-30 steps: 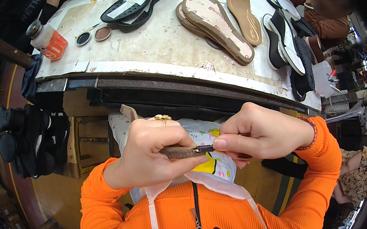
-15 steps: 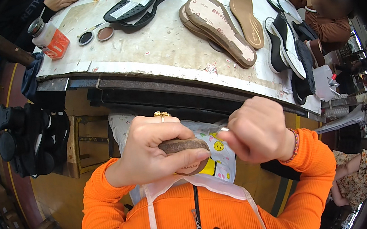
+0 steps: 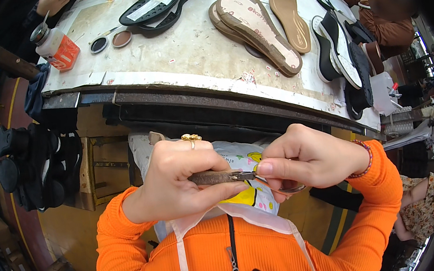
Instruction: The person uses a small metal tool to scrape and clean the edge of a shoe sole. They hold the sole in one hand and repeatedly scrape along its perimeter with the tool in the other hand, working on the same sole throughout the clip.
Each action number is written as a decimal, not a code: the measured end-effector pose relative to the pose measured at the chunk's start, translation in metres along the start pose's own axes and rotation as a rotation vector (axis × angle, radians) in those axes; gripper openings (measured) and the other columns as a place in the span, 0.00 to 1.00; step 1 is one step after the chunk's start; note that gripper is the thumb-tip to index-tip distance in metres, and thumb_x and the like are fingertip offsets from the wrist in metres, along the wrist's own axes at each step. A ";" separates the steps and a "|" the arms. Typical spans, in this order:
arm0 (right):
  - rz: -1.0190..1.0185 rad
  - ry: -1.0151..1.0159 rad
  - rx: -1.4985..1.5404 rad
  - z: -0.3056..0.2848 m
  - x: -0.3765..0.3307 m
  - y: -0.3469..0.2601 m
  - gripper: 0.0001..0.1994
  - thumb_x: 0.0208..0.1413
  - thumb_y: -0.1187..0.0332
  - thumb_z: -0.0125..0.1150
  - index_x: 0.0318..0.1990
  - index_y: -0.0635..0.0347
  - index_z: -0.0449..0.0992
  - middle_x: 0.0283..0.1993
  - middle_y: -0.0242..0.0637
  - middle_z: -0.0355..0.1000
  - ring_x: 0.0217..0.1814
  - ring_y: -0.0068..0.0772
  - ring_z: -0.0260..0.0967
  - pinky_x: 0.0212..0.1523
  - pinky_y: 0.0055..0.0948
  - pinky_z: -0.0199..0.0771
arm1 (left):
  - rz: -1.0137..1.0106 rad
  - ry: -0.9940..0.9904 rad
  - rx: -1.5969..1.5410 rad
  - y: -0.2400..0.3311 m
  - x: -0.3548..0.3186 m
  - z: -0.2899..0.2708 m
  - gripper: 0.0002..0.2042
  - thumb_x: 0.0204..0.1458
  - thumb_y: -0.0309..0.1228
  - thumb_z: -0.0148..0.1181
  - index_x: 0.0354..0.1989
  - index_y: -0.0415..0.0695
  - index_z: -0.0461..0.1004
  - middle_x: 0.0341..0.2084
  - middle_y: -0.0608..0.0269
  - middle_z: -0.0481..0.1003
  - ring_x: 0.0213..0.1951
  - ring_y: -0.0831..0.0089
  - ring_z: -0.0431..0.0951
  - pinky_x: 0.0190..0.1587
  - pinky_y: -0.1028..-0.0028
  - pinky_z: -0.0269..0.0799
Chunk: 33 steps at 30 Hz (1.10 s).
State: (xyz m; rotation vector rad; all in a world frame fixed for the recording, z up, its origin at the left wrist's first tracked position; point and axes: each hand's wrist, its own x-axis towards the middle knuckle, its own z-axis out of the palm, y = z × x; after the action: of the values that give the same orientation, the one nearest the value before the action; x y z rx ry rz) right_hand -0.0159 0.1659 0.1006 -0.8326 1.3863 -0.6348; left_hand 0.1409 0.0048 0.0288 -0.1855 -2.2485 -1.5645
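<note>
My left hand (image 3: 176, 175), with a gold ring on one finger, grips a brown-edged shoe insole (image 3: 208, 178) between thumb and fingers, its edge turned up toward me. In my right hand (image 3: 305, 160) is a small metal tool that looks like scissors (image 3: 291, 187), with a curved loop showing below the fingers. Its tip meets the insole's end between my two hands. Most of the tool is hidden by my fingers. Both hands are above my lap, in front of the table edge.
On the white table (image 3: 166, 66) lie paired insoles (image 3: 256, 29), a tan insole (image 3: 289, 17), black wedge soles (image 3: 165, 7) and white-topped soles (image 3: 338, 49). An orange-labelled jar (image 3: 60, 50) stands by two small round dishes (image 3: 121, 39). Co-workers sit across and at right; black shoes (image 3: 44, 166) hang at left.
My right hand has turned over and come in toward the left, bringing the tool's tip to the insole. The insole has tilted edge-on. A co-worker's hand at top left has lifted.
</note>
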 end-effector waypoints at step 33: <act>-0.915 0.775 -1.248 0.007 0.015 0.026 0.17 0.47 0.68 0.65 0.16 0.56 0.61 0.14 0.32 0.56 0.14 0.32 0.58 0.15 0.30 0.56 | -0.091 0.013 -0.084 0.000 0.006 -0.004 0.10 0.34 0.28 0.72 0.18 0.39 0.75 0.13 0.61 0.73 0.14 0.73 0.71 0.18 0.77 0.61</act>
State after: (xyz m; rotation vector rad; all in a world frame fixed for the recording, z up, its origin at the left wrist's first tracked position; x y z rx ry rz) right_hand -0.0101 0.1696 0.0707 -2.4953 2.0893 -0.7779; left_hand 0.1367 0.0010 0.0324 -0.0977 -2.2109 -1.7038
